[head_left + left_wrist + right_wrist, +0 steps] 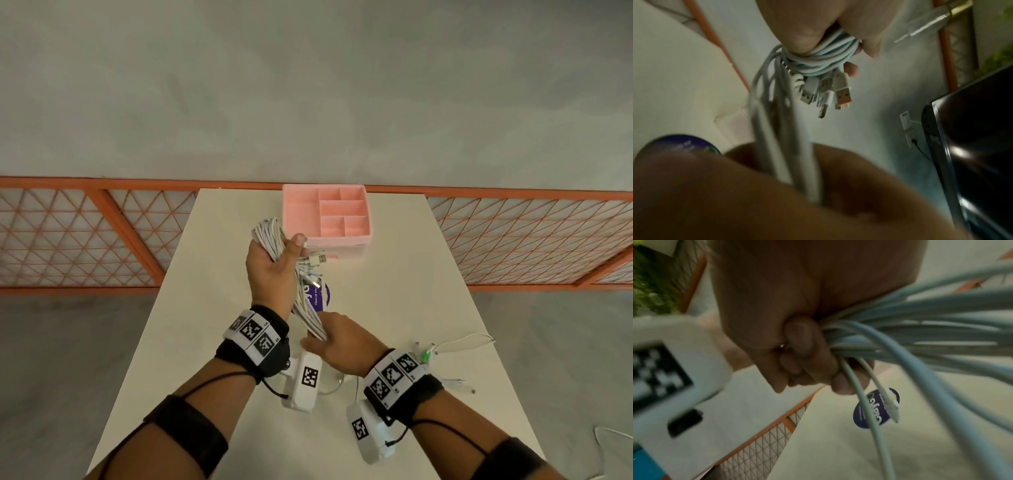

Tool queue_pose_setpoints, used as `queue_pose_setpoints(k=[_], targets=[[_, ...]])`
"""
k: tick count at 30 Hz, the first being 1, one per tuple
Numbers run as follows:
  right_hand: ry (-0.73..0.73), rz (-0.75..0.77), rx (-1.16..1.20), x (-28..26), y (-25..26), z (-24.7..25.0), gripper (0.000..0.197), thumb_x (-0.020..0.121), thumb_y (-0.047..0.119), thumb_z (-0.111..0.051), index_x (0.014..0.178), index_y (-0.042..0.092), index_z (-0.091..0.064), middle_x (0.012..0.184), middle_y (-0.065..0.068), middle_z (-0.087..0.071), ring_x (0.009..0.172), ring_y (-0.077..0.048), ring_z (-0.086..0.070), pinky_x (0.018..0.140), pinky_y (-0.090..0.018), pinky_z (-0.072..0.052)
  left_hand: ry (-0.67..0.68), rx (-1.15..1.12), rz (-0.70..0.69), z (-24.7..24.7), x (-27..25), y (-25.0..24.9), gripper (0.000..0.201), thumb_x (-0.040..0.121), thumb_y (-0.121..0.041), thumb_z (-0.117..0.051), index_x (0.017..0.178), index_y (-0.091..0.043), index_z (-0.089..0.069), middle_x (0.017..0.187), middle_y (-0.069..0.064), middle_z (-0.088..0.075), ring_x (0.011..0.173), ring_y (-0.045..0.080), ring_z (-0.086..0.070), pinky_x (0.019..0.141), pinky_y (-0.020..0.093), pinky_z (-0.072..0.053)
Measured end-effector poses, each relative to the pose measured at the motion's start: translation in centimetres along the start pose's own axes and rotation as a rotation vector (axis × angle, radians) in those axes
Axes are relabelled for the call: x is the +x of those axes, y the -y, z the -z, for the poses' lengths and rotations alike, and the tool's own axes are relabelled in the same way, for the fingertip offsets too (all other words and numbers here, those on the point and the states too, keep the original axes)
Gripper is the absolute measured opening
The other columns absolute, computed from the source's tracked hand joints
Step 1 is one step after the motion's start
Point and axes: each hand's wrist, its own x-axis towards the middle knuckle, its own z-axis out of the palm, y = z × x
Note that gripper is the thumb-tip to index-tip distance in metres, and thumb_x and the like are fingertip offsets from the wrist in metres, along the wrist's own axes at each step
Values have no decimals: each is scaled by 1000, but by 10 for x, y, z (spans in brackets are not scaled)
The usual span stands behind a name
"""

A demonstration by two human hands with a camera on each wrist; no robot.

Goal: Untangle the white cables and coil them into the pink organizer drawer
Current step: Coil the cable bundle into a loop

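Note:
A thick bundle of white cables [270,236] is stretched between both hands above the table. My left hand [277,260] grips its upper part, thumb over the strands, with several USB plugs [842,94] sticking out beside the fingers. My right hand [329,342] grips the lower end, fingers [803,353] curled round the cables [920,324]. The pink organizer [352,236] stands at the table's far edge, just behind my left hand. Its top compartments hold nothing.
The bundle hangs over a round purple sticker [323,296] on the white table [205,308]. Loose white cables with plugs [455,346] lie at the right, near my right wrist. An orange mesh fence [85,240] runs behind the table.

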Motion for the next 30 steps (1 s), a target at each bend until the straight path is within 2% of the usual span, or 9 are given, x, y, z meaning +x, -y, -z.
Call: queue_pose_setpoints(k=[3,7,10,15,18,21,23,25,30], targets=[[15,81,-71,-8,5,15,14,97,27,-52,85,19,-49,75,6,-53,66,-12,-48,60,-27,-35,69,74,-59,2,0,4,36,82,-29,-78,102,-10,-56,85,13,-71,84,34,-72,83,53,-58],[55,126,-220,-12,15,35,16,98,26,-51,104,12,-57,86,0,-59,72,-15,-50,64,-27,-36,210,219,-62,9,-5,13,47,78,-28,-82,112,-18,-52,83,2,-67,79,22,-68,79,43,-59],[51,162,-336,-13,19,52,14,94,21,-53,104,14,-60,86,-5,-63,70,-17,-49,64,-29,-37,380,432,-94,20,-4,26,67,71,-56,-78,115,-15,-49,94,8,-64,87,25,-65,83,45,-56],[-1,173,-430,-14,27,80,22,90,30,-56,111,29,-63,87,0,-67,74,-19,-57,68,-37,-50,527,620,-201,37,-4,31,69,77,-69,-62,105,-9,-45,88,8,-55,79,25,-55,70,42,-50],[-42,193,-453,-13,30,95,18,90,39,-61,103,27,-63,88,6,-67,78,-17,-60,70,-38,-51,665,634,-94,39,-4,29,81,70,-76,-67,117,-14,-44,101,9,-59,92,26,-60,79,45,-52],[-43,197,-418,-10,32,108,21,86,41,-68,104,30,-66,92,11,-70,83,-11,-63,74,-35,-53,772,799,14,30,-10,18,94,55,-72,-79,126,-24,-41,115,-5,-59,104,13,-60,90,34,-52],[-37,191,-387,-8,33,117,22,84,40,-73,103,29,-69,93,12,-72,85,-9,-65,77,-36,-53,793,857,33,23,-10,16,85,59,-66,-79,124,-26,-42,113,-8,-60,102,10,-61,88,34,-53],[-46,176,-374,-6,33,126,23,82,42,-75,101,29,-69,91,13,-71,84,-8,-64,78,-37,-53,808,833,58,19,-7,13,70,65,-61,-72,119,-27,-45,108,-7,-63,97,12,-63,84,40,-55],[-119,176,-348,-3,32,140,31,75,51,-79,88,27,-63,77,10,-66,71,-11,-59,67,-37,-51,869,748,155,9,-6,10,43,69,-45,-60,106,-24,-51,91,2,-67,78,19,-69,76,50,-58]])
